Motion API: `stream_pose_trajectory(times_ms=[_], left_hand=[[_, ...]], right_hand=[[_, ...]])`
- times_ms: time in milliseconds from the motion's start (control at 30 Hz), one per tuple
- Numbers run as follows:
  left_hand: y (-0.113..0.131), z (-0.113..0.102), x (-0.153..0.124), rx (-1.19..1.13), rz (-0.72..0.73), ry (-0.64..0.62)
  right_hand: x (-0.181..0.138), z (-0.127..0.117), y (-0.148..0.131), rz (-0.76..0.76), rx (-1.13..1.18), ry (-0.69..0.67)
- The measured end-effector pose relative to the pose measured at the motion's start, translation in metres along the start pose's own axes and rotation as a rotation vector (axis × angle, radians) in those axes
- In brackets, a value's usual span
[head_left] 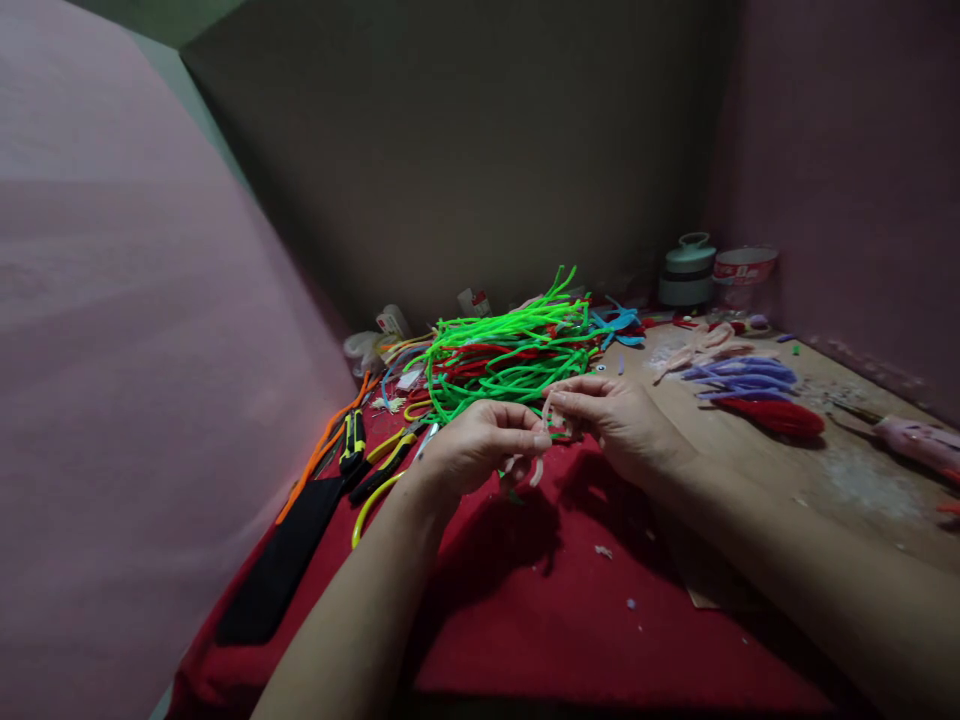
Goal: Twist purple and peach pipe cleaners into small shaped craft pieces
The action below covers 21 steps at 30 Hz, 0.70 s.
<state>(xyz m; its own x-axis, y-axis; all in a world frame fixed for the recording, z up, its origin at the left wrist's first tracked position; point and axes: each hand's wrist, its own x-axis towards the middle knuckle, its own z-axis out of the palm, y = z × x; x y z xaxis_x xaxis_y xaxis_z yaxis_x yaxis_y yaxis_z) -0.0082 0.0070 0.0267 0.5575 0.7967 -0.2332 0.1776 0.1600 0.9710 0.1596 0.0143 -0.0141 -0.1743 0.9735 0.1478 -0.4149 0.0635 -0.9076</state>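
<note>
Both my hands meet over the red cloth, fingers pinched together around a pale pink pipe cleaner (537,472). My left hand (487,440) grips it with thumb and forefinger, and one curved end hangs below. My right hand (604,408) pinches another part of it, a bent loop near the fingertips. The exact shape is partly hidden by my fingers. Just behind my hands lies a big heap of green pipe cleaners (495,375), with red ones (487,355) among them.
On the left are yellow-handled pliers (386,465), a box cutter (352,440), a black strip (281,565) and orange pipe cleaners (319,450). A brown board (720,480) on the right bears purple pipe cleaners (742,377), a red bundle (780,416) and a glue gun (915,445). Jars (686,275) stand behind.
</note>
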Motion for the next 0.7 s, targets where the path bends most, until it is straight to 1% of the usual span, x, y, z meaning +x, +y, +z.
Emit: stream_pose_trajectory(times_ms=[133, 233, 333, 400, 467, 567, 633, 700], left_hand=[[0.002, 0.000, -0.003, -0.025, 0.033, -0.021], [0.005, 0.005, -0.005, 0.003, 0.120, 0.012], [0.006, 0.013, -0.004, 0.018, 0.265, 0.128], [0.006, 0.020, -0.003, 0.030, 0.370, 0.251], [0.005, 0.026, -0.003, 0.058, 0.444, 0.369], [0.003, 0.031, -0.003, 0.167, 0.494, 0.492], [0.002, 0.031, -0.004, 0.260, 0.503, 0.541], [0.001, 0.031, -0.005, 0.322, 0.500, 0.561]], right_hand=[[-0.001, 0.001, -0.001, -0.019, -0.026, 0.011], [-0.001, 0.001, -0.002, -0.026, -0.041, -0.005], [-0.002, 0.001, -0.004, -0.019, -0.042, -0.014], [-0.003, 0.002, -0.004, -0.008, -0.033, -0.017], [-0.004, 0.003, -0.005, -0.004, -0.026, -0.028], [-0.005, 0.004, -0.005, -0.023, -0.021, -0.035], [-0.005, 0.004, -0.005, -0.033, -0.018, -0.031], [-0.004, 0.004, -0.005, -0.029, -0.020, -0.027]])
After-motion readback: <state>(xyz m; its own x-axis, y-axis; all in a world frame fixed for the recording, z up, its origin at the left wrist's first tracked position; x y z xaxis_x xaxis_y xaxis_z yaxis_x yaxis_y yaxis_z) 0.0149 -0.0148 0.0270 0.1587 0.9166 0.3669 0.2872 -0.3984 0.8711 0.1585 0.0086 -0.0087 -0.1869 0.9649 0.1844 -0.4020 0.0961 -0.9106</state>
